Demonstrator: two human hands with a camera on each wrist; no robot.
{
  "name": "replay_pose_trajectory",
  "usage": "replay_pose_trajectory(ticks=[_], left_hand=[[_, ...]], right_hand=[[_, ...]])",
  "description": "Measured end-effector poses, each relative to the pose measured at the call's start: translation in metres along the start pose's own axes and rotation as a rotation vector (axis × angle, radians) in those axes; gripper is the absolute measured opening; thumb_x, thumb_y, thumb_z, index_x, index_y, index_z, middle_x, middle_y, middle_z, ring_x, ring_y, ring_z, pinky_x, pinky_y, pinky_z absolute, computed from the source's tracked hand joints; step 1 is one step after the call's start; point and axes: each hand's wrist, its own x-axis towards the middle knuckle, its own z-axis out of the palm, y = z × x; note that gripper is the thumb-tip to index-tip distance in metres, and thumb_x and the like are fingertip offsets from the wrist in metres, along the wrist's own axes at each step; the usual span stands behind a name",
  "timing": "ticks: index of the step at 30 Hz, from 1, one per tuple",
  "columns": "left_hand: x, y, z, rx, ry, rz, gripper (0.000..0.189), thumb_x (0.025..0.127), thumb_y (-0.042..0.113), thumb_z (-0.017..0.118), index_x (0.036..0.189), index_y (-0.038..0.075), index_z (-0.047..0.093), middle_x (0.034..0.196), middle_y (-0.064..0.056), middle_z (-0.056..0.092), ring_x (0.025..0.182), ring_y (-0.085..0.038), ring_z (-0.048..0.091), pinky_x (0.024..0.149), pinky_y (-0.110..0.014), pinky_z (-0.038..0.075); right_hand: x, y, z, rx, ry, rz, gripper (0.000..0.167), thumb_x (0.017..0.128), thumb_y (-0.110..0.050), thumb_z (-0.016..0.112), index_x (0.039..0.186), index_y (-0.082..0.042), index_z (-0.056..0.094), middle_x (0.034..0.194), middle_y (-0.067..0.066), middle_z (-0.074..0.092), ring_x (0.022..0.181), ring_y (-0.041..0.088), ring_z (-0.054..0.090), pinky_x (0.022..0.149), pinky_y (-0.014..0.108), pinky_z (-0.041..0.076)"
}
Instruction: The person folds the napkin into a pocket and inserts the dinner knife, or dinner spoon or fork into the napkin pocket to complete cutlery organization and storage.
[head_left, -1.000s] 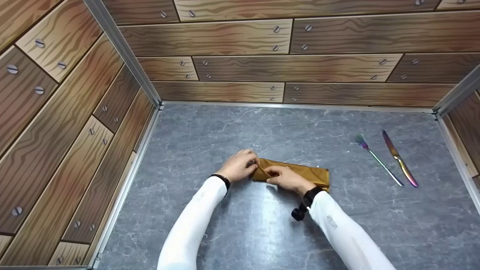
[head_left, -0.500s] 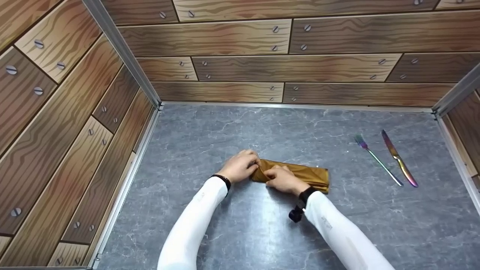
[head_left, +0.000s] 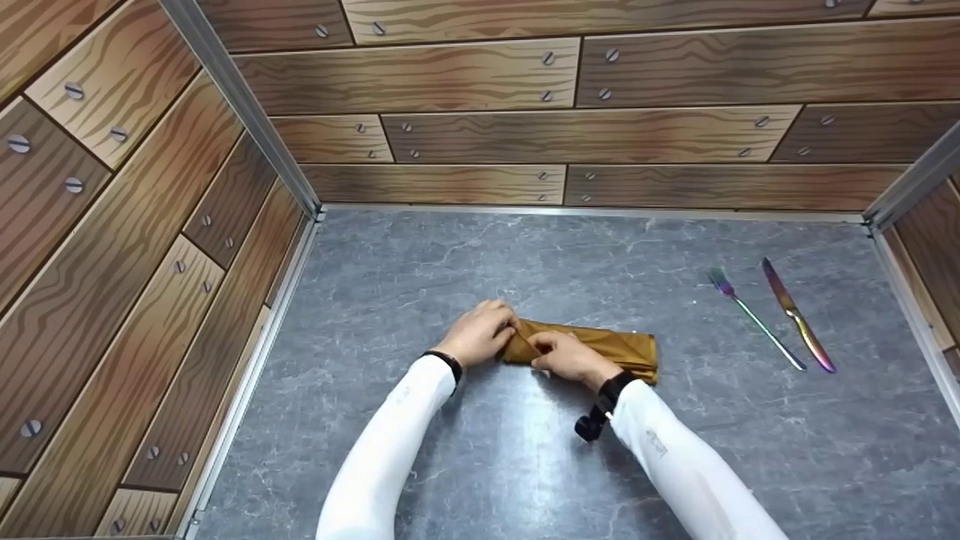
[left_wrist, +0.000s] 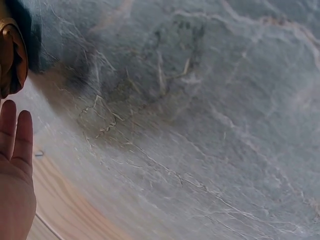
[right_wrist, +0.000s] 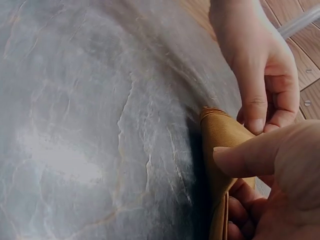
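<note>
A mustard-brown cloth napkin [head_left: 619, 346], folded into a long strip, lies on the grey marbled table. At its left end my left hand [head_left: 480, 331] pinches the far corner between thumb and fingertips. My right hand [head_left: 576, 358] grips the near layer a little further right; in the right wrist view its thumb [right_wrist: 245, 157] presses on top of the cloth and the other fingers curl beneath. That end of the napkin [right_wrist: 216, 131] narrows into a rolled, layered tip there. In the left wrist view only two fingers and part of the palm [left_wrist: 15, 185] show, close to the napkin's end [left_wrist: 14, 62].
A rainbow-coloured fork [head_left: 757, 321] and a matching knife [head_left: 799, 319] lie side by side to the right of the napkin. Wood-patterned panels [head_left: 480, 135] wall in the table at the back and sides, with metal strips along the edges.
My right hand and wrist have shifted slightly left along the napkin, its fingers still at the fold. The left hand keeps its place at the corner.
</note>
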Motion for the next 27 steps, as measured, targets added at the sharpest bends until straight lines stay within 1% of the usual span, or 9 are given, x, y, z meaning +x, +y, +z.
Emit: replay_pose_trajectory(ticks=[2,8,11,15,18,21,23,25,27], left_hand=[[0.0,0.0,0.0,0.001,0.001,0.003,0.011,0.099,0.022,0.061,0.106,0.019,0.069,0.113,0.003,0.063,0.113,-0.017,0.059,0.098,-0.035,0.049],[0.001,0.002,-0.002,0.026,-0.029,0.003,0.013,0.099,0.022,0.06,0.107,0.019,0.071,0.115,0.002,0.063,0.113,-0.018,0.058,0.098,-0.036,0.049],[0.0,0.003,-0.001,0.046,-0.026,0.003,0.013,0.099,0.022,0.06,0.107,0.019,0.071,0.115,0.001,0.064,0.112,-0.018,0.058,0.097,-0.035,0.049],[0.001,0.004,0.003,0.08,-0.017,0.006,0.013,0.099,0.022,0.061,0.106,0.019,0.071,0.112,0.001,0.064,0.108,-0.019,0.059,0.095,-0.035,0.05],[0.001,0.005,0.007,0.111,-0.003,0.009,0.013,0.098,0.022,0.061,0.105,0.019,0.071,0.11,0.001,0.064,0.106,-0.019,0.059,0.094,-0.036,0.05],[0.0,0.008,0.011,0.152,0.038,-0.003,0.012,0.096,0.022,0.062,0.105,0.019,0.07,0.109,0.002,0.064,0.105,-0.02,0.058,0.093,-0.037,0.05],[0.0,0.011,0.014,0.185,0.064,0.0,0.016,0.096,0.02,0.061,0.109,0.02,0.069,0.113,0.002,0.064,0.109,-0.02,0.057,0.096,-0.037,0.049],[0.001,0.015,0.018,0.219,0.059,0.034,0.024,0.097,0.019,0.058,0.119,0.02,0.067,0.126,0.001,0.062,0.12,-0.021,0.055,0.106,-0.037,0.045],[0.003,0.021,0.023,0.256,0.022,0.092,0.035,0.1,0.021,0.053,0.135,0.021,0.06,0.143,-0.001,0.055,0.137,-0.023,0.046,0.117,-0.039,0.035]], right_hand=[[0.0,0.0,0.0,0.0,0.008,0.0,0.025,0.085,-0.002,0.068,0.109,-0.008,0.071,0.103,0.009,0.068,0.084,0.018,0.056,0.074,0.028,0.045],[0.0,-0.004,0.002,-0.218,0.069,-0.022,0.022,0.084,-0.008,0.071,0.105,-0.014,0.077,0.113,0.007,0.067,0.111,0.031,0.048,0.098,0.046,0.036],[0.0,-0.004,0.003,-0.269,0.078,-0.048,0.023,0.085,-0.009,0.07,0.107,-0.013,0.077,0.109,0.007,0.067,0.109,0.031,0.049,0.097,0.048,0.036],[-0.008,-0.001,0.001,-0.18,0.103,-0.107,0.025,0.092,-0.009,0.064,0.115,-0.004,0.071,0.112,0.012,0.069,0.106,0.03,0.058,0.099,0.048,0.044],[-0.02,0.002,-0.01,-0.162,0.212,-0.151,0.027,0.098,-0.013,0.06,0.12,0.0,0.068,0.116,0.017,0.07,0.109,0.033,0.064,0.098,0.051,0.05],[-0.034,0.008,-0.029,-0.327,0.382,-0.166,0.028,0.1,-0.018,0.058,0.121,-0.003,0.069,0.119,0.017,0.069,0.114,0.037,0.061,0.101,0.055,0.047],[-0.044,0.016,-0.042,-0.478,0.454,-0.131,0.031,0.101,-0.021,0.057,0.125,-0.006,0.067,0.125,0.018,0.066,0.12,0.039,0.056,0.104,0.058,0.043],[-0.054,0.027,-0.051,-0.596,0.452,-0.086,0.038,0.103,-0.024,0.053,0.135,-0.007,0.06,0.138,0.02,0.058,0.132,0.043,0.046,0.11,0.063,0.034],[-0.062,0.04,-0.055,-0.681,0.397,-0.054,0.047,0.105,-0.028,0.049,0.146,-0.006,0.049,0.151,0.022,0.045,0.143,0.046,0.033,0.116,0.065,0.024]])
